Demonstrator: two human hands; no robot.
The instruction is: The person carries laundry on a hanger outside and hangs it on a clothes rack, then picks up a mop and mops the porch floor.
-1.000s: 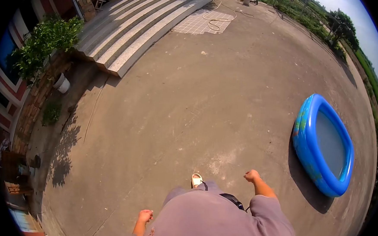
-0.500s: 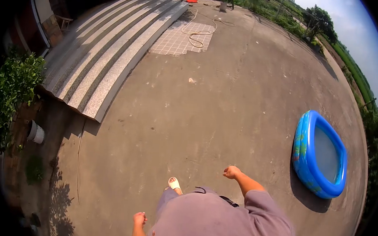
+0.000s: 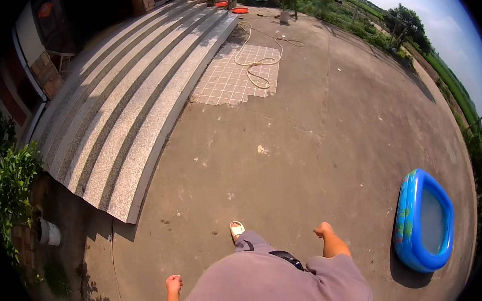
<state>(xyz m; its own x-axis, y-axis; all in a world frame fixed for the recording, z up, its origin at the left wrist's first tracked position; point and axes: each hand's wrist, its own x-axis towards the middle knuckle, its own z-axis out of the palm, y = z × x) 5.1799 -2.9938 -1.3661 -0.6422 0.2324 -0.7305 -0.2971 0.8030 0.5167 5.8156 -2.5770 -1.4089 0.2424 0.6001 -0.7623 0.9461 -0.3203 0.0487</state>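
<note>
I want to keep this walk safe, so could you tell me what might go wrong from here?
The hose lies looped across the tiled patch ahead; a sandalled foot might catch in it. The steps' edge lies close on the left and could trip. Both hands, left hand and right hand, are fisted and empty.

both hands empty, fisted: left hand [image 3: 174, 283], right hand [image 3: 323, 229]; sandalled foot [image 3: 236, 229] on concrete yard [image 3: 307, 154]; blue pool [image 3: 424, 221] right.
</note>
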